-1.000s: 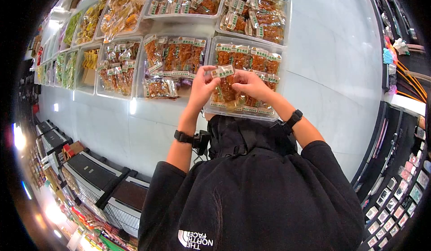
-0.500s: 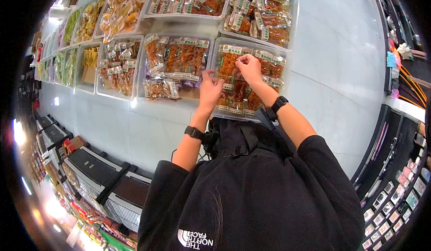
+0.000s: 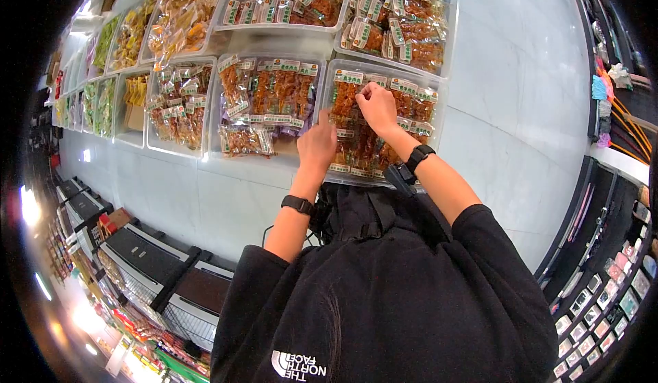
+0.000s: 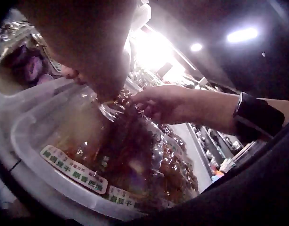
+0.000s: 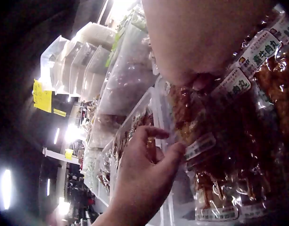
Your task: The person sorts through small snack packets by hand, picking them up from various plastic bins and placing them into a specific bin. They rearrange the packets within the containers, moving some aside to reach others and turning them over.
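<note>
Over a clear plastic bin (image 4: pixel 45 181) of sealed packets, my right hand (image 3: pixel 379 111) bends its fingers at the edge of a skewer packet (image 3: pixel 346 95). That packet lies at the bin's far left, with a white and green label on its upper end. In the left wrist view, the fingertips of the right hand (image 4: pixel 165 101) pinch at shiny plastic. My left hand (image 3: pixel 317 146) is at the bin's left side. Seen from the right wrist, the left hand's thumb (image 5: pixel 171 157) and index finger stay apart beside a packet, holding nothing.
To the left stands a bin of similar packets (image 3: pixel 281 92), with another bin (image 3: pixel 181 102) beyond it. More bins (image 3: pixel 394 23) of packets line the back. Pale tiled floor (image 3: pixel 507 129) runs along the right, up to display racks (image 3: pixel 596 307).
The skewer packet held up between both hands a second ago now lies in the bin. The right hand moved up and right, then slightly left; the left hand lowered to the bin's left side.
</note>
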### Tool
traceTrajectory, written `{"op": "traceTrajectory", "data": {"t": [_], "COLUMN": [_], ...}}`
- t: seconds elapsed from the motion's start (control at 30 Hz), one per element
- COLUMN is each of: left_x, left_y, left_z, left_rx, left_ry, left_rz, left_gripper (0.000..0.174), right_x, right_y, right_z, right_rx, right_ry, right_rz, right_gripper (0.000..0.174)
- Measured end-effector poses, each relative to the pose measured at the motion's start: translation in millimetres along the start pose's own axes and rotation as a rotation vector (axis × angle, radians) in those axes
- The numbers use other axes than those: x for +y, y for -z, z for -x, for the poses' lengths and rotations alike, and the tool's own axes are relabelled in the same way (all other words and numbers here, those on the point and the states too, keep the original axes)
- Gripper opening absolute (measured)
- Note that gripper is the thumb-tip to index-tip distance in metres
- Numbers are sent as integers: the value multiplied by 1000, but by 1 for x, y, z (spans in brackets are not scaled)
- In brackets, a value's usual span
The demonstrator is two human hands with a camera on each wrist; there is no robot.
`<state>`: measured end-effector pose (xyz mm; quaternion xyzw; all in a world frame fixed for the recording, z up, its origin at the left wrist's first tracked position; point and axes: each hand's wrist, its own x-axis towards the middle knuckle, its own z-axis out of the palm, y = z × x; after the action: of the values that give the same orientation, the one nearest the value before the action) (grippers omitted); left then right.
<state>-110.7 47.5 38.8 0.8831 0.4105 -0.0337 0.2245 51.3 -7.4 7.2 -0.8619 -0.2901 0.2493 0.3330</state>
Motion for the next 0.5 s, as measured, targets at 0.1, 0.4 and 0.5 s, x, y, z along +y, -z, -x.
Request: {"op": "traceTrajectory", "data": {"t": [0.1, 0.4, 0.5], "left_x": [-2, -6, -9], "left_y": [-1, -24, -22], "left_z": [5, 6, 9], "left_rx": [153, 85, 140], "left_ry": [-182, -661, -663], "left_rz": [7, -165, -157], "left_gripper": [34, 45, 38], "right_x": [-7, -6, -12], "right_y": [8, 9, 7], "right_z": [2, 7, 11], "right_rx": [-6, 23, -6], "right_ry": [-14, 113, 177], "right_rz": [86, 117, 41], "right_gripper": [23, 21, 18]}}
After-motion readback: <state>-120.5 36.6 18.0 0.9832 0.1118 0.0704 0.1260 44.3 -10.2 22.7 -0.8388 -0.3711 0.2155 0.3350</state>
